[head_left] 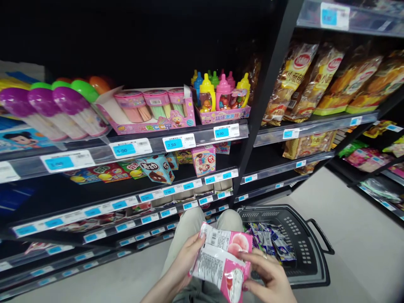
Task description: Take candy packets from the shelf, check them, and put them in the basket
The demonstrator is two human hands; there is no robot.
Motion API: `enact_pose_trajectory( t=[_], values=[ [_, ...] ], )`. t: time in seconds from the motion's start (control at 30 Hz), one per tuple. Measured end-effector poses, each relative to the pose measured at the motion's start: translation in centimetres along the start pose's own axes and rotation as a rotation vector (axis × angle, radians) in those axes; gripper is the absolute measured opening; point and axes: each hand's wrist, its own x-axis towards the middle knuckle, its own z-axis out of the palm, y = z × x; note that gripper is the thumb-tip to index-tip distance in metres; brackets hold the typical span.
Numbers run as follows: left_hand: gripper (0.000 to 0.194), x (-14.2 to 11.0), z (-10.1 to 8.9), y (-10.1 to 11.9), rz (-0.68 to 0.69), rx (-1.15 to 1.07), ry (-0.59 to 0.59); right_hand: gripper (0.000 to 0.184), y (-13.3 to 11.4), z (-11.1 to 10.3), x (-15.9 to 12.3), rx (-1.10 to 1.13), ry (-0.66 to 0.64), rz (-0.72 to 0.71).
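Two pink-and-white candy bags (210, 263) with peach pictures overlap in front of my knees, their printed backs facing up. My left hand (189, 254) grips their left edges, thumb on top. On the right side, my right hand (267, 273) has its fingers closed around the bags' edge, with a ring on one finger. Just beyond my right hand stands a black shopping basket (307, 235) on the floor. Several blue-and-purple packets (273, 242) lie inside it.
Black shelving with price tags (179, 142) rises close ahead. It carries pink candy boxes (151, 111), bottle-shaped candies (224, 94) and purple-topped tubes (67, 103). Bagged bread (295, 82) fills the right shelf. Pale floor (356, 240) extends to the right of the basket.
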Motion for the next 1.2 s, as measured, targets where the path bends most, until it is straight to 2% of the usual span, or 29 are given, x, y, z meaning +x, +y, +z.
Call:
enact_pose_trajectory(
  t=[0.13,0.27,0.37,0.53,0.73,1.0,1.2],
  values=[
    [0.041,0.0,0.1,-0.2,-0.015,-0.025,-0.009,0.038,-0.1,1.0,0.1,0.131,0.054,-0.06],
    [0.039,-0.2,0.3,-0.2,-0.022,-0.043,-0.018,0.023,0.1,1.9,0.0,0.227,0.196,-0.084],
    [0.038,-0.2,0.4,-0.1,-0.01,-0.04,-0.026,0.019,0.0,1.9,0.0,0.173,0.241,-0.073],
    [0.037,0.0,0.3,0.0,0.018,-0.017,-0.022,0.014,-0.9,1.4,0.5,0.066,0.25,-0.174],
    [0.036,0.0,0.2,0.9,0.099,0.041,-0.022,0.012,-1.8,1.7,0.9,0.2,0.291,-0.02],
    [0.038,-0.2,-0.1,1.2,0.191,0.144,-0.022,0.015,-1.0,2.3,0.8,0.245,0.402,0.152],
    [0.042,0.0,-0.4,1.2,0.263,0.294,-0.01,0.027,0.1,2.9,1.0,0.434,0.43,0.153]
  ],
)
